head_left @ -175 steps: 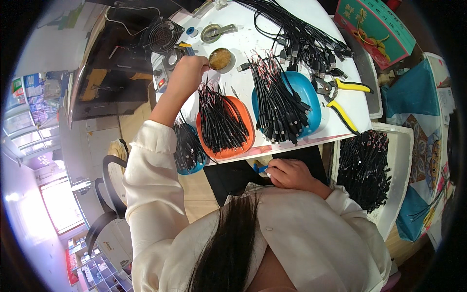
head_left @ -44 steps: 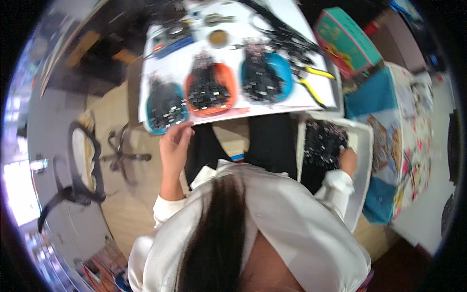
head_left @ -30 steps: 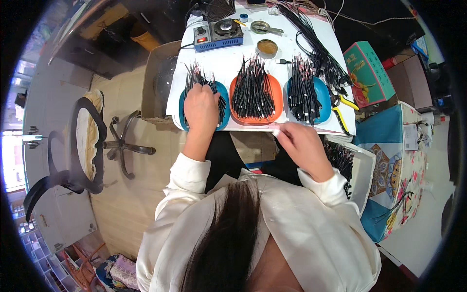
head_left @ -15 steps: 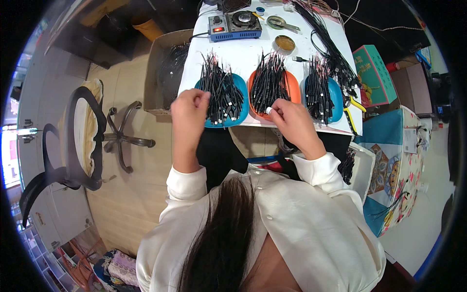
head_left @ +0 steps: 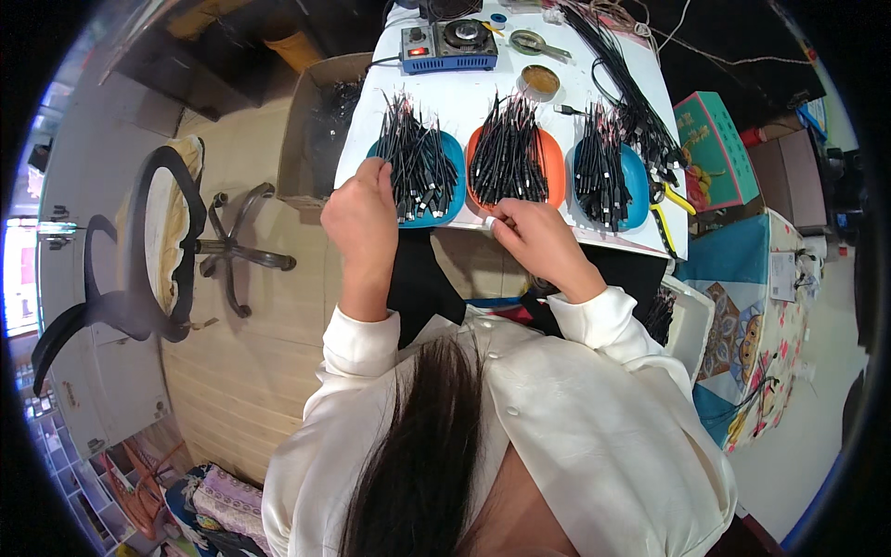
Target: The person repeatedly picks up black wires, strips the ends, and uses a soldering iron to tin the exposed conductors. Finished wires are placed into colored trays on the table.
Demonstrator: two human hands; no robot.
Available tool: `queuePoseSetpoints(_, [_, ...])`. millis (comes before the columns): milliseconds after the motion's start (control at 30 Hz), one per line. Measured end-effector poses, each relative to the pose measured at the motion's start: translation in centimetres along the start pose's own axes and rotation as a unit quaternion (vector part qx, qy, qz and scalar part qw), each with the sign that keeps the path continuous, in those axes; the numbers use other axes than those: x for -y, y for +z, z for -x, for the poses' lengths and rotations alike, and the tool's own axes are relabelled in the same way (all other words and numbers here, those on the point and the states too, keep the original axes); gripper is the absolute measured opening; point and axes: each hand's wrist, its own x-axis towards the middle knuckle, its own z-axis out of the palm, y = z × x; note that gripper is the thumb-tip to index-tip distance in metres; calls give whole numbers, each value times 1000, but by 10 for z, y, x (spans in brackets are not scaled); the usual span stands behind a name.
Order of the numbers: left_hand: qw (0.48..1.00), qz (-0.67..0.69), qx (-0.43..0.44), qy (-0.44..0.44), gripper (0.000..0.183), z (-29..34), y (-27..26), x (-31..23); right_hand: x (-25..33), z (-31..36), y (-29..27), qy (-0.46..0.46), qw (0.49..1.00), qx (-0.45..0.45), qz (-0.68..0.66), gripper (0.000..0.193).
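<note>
My left hand (head_left: pixel 362 209) is at the left blue tray (head_left: pixel 453 153), its fingers pinched together beside the near-left end of a bundle of short black cables (head_left: pixel 416 172). What it holds, if anything, is hidden. My right hand (head_left: pixel 540 239) is at the table's front edge, just below the orange tray (head_left: pixel 556 158), which carries another cable bundle (head_left: pixel 506 153). Its thumb and fingers are closed, with a small white bit at the tip that I cannot make out. To the right, a second blue tray (head_left: pixel 637 176) holds more black cables (head_left: pixel 601 176) with metal plugs.
At the back of the white table stand a blue-grey heating device (head_left: pixel 449 49) with a lit red switch and a round tin (head_left: pixel 538 82) of amber material. Long black cables (head_left: pixel 620 84) and yellow-handled pliers (head_left: pixel 665 218) lie on the right. A cardboard box (head_left: pixel 320 130) and chair (head_left: pixel 167 241) are left.
My right hand has moved left and slightly nearer, to below the orange tray. My left hand stays by the left tray, its fingertips slightly farther up and left. The whole view has shifted slightly.
</note>
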Motion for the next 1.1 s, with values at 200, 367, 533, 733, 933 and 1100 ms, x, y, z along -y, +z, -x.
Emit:
queuePoseSetpoints(200, [940, 287, 11, 184, 17, 10, -37, -31, 9, 3, -19, 61, 934, -74, -345, 17])
queuePoseSetpoints(367, [885, 414, 106, 185, 16, 32, -44, -57, 17, 15, -43, 59, 860, -27, -506, 22])
queuePoseSetpoints(533, [865, 447, 185, 135, 8, 47, -44, -63, 30, 24, -47, -43, 862, -54, -502, 24])
queuePoseSetpoints(733, [782, 562, 269, 30, 16, 57, -40, -73, 34, 26, -53, 22, 845, 2, -534, 15])
queuePoseSetpoints(933, [821, 487, 298, 32, 14, 60, -46, -71, 31, 27, -45, 34, 835, -3, -549, 13])
queuePoseSetpoints(1100, [660, 654, 361, -79, 14, 62, -34, -69, 25, 27, -33, -76, 894, -134, -421, 9])
